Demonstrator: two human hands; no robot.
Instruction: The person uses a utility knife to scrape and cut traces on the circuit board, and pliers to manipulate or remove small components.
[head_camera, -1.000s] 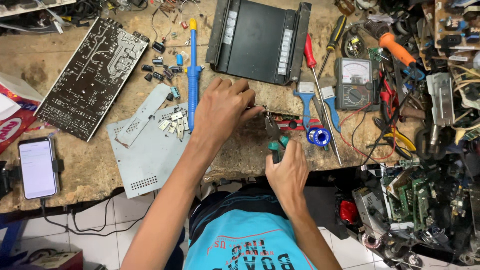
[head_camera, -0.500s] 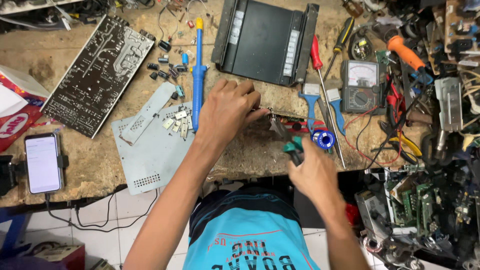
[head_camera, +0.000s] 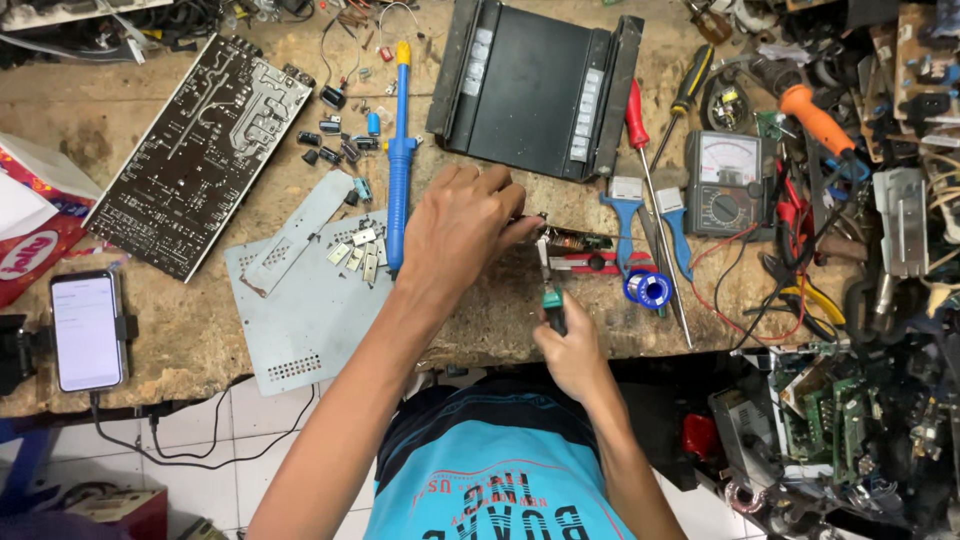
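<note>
A phone (head_camera: 87, 330) lies at the near left edge of the worktop (head_camera: 190, 330), its upright rectangular screen lit white. Just beyond it, at the left edge, sits a red-and-white package (head_camera: 30, 225). Far right, a grey meter (head_camera: 727, 182) shows a pale rectangular dial face.

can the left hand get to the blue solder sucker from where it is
Probably yes: the left hand rests right beside the blue solder sucker, which lies bare on the bench with nothing between them, though that hand is busy holding a small part.

Rough worn wooden bench (head_camera: 170, 345), matt grey perforated metal plate (head_camera: 300, 320).
</note>
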